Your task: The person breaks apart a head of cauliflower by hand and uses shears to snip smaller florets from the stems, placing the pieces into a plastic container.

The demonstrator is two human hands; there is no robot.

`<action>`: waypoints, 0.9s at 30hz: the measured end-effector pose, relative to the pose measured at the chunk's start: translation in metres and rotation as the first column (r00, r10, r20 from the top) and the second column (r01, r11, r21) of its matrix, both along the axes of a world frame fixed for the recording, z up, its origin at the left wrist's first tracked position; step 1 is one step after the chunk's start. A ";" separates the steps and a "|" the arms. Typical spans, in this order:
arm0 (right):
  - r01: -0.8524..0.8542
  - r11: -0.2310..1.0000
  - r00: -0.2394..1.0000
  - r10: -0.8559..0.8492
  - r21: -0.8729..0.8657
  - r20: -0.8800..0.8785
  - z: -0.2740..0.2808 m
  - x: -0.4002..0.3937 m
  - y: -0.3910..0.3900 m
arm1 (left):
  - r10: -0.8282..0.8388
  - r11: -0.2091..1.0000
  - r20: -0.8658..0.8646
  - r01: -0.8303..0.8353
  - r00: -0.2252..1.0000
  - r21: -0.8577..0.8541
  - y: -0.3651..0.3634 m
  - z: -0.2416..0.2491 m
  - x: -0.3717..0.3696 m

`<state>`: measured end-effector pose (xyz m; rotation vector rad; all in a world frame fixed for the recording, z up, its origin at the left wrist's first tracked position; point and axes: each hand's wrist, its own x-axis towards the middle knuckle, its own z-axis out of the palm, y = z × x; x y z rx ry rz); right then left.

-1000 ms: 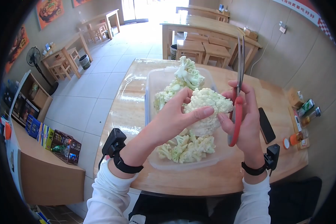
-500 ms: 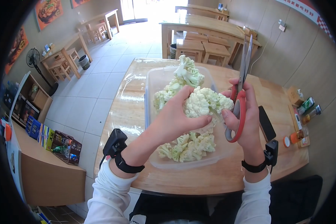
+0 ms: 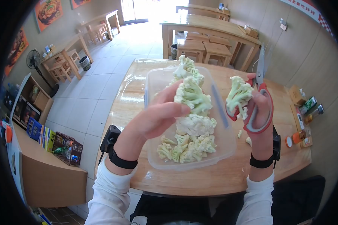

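Observation:
My left hand [image 3: 148,117] is closed on a cauliflower floret [image 3: 194,98], pinched between thumb and fingers over a clear plastic container [image 3: 189,166]. My right hand [image 3: 262,107], to the right of the container, has its fingers through the red handles of a pair of scissors [image 3: 260,71], whose blades point up and away. That same hand also grips a second cauliflower floret [image 3: 237,94], stem downward, with the thumb side against it. More cauliflower pieces [image 3: 195,148] lie inside the container, near and far ends alike.
Small cauliflower scraps [image 3: 248,141] lie on the wooden table [image 3: 154,183] right of the container. Jars [image 3: 298,137], bottles [image 3: 308,105] and a tissue box [image 3: 297,96] stand along the table's right edge. Other tables [image 3: 210,25] and stools [image 3: 218,50] are beyond.
The cauliflower my hands held together is now in two parts, one floret in each hand. My hands have moved apart, the right one to the right with the scissors.

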<state>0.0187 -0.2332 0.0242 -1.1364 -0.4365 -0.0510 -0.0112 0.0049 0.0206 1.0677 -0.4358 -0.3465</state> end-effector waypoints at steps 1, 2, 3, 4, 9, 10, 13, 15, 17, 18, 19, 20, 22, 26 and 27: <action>-0.003 1.000 1.000 0.003 0.001 0.001 -0.001 0.001 -0.001 | -0.038 0.998 -0.011 0.038 0.999 -0.057 0.005 0.003 0.001; 0.019 1.000 1.000 -0.019 -0.009 -0.016 0.001 0.000 0.000 | -0.046 0.997 0.007 0.046 0.999 -0.058 0.009 0.002 0.003; 0.043 0.999 0.999 -0.043 -0.019 -0.033 0.001 -0.001 0.000 | -0.045 0.997 0.008 0.045 0.999 -0.057 0.009 0.002 0.003; 0.042 0.999 0.999 -0.043 -0.019 -0.032 0.001 -0.002 0.001 | -0.024 0.995 0.039 0.027 0.999 -0.099 0.009 0.003 0.003; -0.042 0.990 0.999 0.038 -0.134 -0.035 -0.003 -0.002 0.006 | -0.003 0.998 0.104 0.010 0.995 -0.067 0.016 0.005 0.009; -0.122 0.967 0.990 0.105 -0.224 -0.090 -0.001 -0.004 0.007 | -0.004 0.999 0.113 0.008 0.994 -0.038 0.016 0.005 0.010; -0.128 0.843 0.979 0.025 -0.522 -0.200 0.010 -0.010 0.017 | -0.003 0.999 0.146 -0.003 0.989 0.045 0.015 0.004 0.011; 0.055 0.898 0.998 -0.033 -0.436 0.057 0.002 -0.012 0.020 | -0.008 0.995 0.167 -0.009 0.986 0.099 0.012 0.001 0.013; -0.055 0.931 0.998 0.044 -0.362 -0.037 0.005 -0.018 0.021 | -0.038 0.982 0.216 -0.003 0.976 0.188 0.009 -0.005 0.015; -0.060 0.926 0.998 0.057 -0.374 -0.018 0.006 -0.024 0.026 | -0.059 0.968 0.244 -0.004 0.968 0.252 0.009 -0.006 0.014; -0.065 0.921 0.998 0.070 -0.384 0.000 0.005 -0.028 0.031 | -0.061 0.968 0.242 -0.003 0.968 0.252 0.008 -0.006 0.014; -0.014 0.913 0.995 0.055 -0.408 0.088 0.002 -0.029 0.033 | -0.069 0.951 0.280 -0.022 0.958 0.310 0.007 -0.007 0.014; 0.002 0.921 0.997 0.029 -0.389 0.073 0.001 -0.029 0.035 | -0.049 0.937 0.252 -0.043 0.966 0.347 0.003 -0.005 0.012; 0.118 0.942 0.993 -0.104 -0.313 0.061 -0.004 -0.025 0.034 | 0.015 0.944 0.235 -0.091 0.972 0.317 -0.007 -0.009 0.010; 0.120 0.942 0.993 -0.106 -0.312 0.061 -0.003 -0.024 0.034 | 0.037 0.891 0.389 -0.207 0.921 0.405 -0.009 -0.011 0.009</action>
